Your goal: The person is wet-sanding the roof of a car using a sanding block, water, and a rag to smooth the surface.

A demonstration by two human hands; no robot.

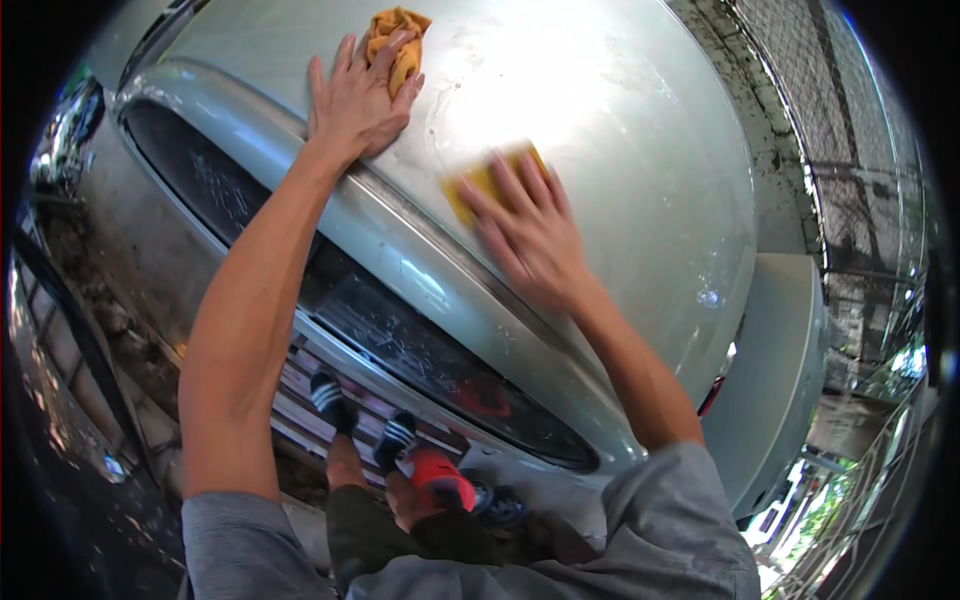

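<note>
A silvery-green car roof (640, 190) spreads out below my hands, wet and glaring near its middle. My left hand (360, 110) presses on it near the long side edge, fingers spread. Between its index finger and thumb, a crumpled orange cloth (407, 24) is caught. Nearer to me and farther right, my right hand (535, 235) lies over a yellow sponge (462, 205), with the fingers across its top. Motion blurs this hand and the sponge. The sponge's underside is hidden against the roof.
Dark side windows (400, 340) run along the car's near side. My feet, in striped slippers (330, 395), stand on a slatted bench (300, 375). A red container (440, 480) and dark shoes (505, 508) are below. The car's rear end (780, 370) and wire mesh fencing (850, 120) are at right.
</note>
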